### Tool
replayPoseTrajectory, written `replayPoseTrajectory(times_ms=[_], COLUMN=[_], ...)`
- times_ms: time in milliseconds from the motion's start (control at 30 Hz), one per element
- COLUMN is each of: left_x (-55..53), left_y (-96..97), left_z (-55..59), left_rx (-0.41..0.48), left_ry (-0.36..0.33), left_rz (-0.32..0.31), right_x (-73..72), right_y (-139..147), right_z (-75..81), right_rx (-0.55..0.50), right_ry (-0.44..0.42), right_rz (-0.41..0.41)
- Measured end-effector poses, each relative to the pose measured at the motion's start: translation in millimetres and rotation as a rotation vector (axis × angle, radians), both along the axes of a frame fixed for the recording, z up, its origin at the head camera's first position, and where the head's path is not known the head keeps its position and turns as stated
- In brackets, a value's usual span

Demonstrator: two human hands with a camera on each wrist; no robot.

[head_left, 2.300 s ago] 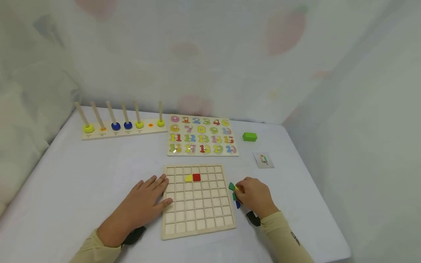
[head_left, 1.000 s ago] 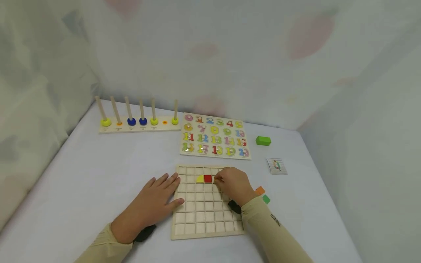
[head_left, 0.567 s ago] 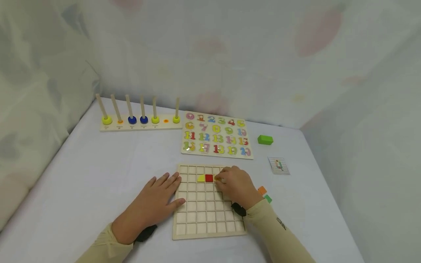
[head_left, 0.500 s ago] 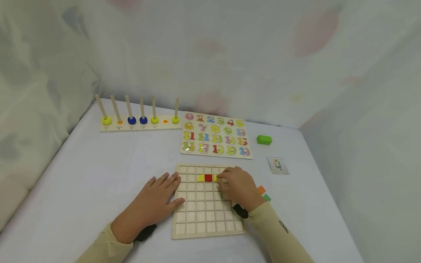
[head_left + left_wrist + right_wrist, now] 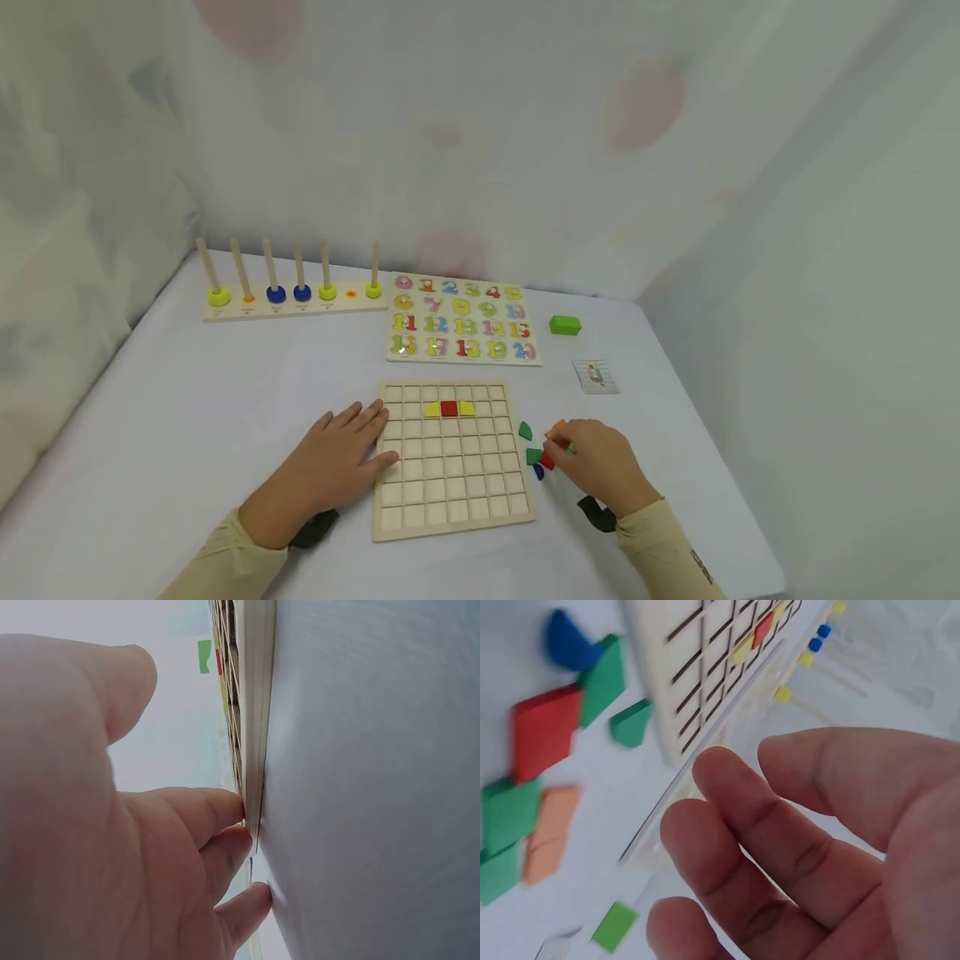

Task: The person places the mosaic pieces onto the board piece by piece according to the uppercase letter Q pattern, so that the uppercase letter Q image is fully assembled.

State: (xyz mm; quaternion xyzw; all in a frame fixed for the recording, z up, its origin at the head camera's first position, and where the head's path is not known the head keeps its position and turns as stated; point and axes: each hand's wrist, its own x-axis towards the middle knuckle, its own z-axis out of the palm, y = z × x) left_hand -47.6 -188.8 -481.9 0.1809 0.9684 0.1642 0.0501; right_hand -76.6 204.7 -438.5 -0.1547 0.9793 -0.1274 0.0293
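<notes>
My left hand (image 5: 333,458) lies with fingers spread at the left edge of a wooden grid board (image 5: 453,533); in the left wrist view its fingertips touch the board's side. In one upper row of the grid, a red square tile (image 5: 448,408) sits between a yellow tile (image 5: 432,409) and another yellow tile (image 5: 467,407). Right of the board, my right hand (image 5: 596,462) hovers over loose tiles, its fingers loosely bent and holding nothing in the right wrist view. Near it lie green tiles (image 5: 604,682), a red tile (image 5: 547,733), a blue tile (image 5: 570,641) and orange tiles (image 5: 551,832).
A number puzzle board (image 5: 463,360) lies beyond the grid. Left of it stands a peg counter (image 5: 292,310) with coloured rings. A green block (image 5: 565,325) and a small picture card (image 5: 596,377) are at the back right.
My right hand has let go of the second yellow tile in the grid, right of the red one, and moved right to the loose tiles. My left hand stays at the board's edge.
</notes>
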Motion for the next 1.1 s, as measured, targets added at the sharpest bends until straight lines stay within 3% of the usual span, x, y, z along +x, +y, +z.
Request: replayPoseTrajectory(times_ms=[333,500,867,1100], left_x=[-9.5,-8.7,-3.4,-5.9], left_y=[-6.0,-6.6,-0.6,-1.4], left_z=[-9.2,-9.2,-1.7,-4.6], left_rx=[0.003,0.011,0.006,-0.009], left_ry=[-0.055,-0.080,-0.083,-0.056], left_rz=[0.028,0.025,0.019,0.022], right_x=[-5.1,-12.0,-24.9,-31.4], right_y=[12,5,-10,-13], right_z=[-18.3,-27.8,-33.5,-40.6], right_rx=[-0.023,-0.027,-0.003,-0.019], right_ry=[-0.038,0.032,0.046,0.076], right_rz=[-0.018,0.050,0.064,0.071])
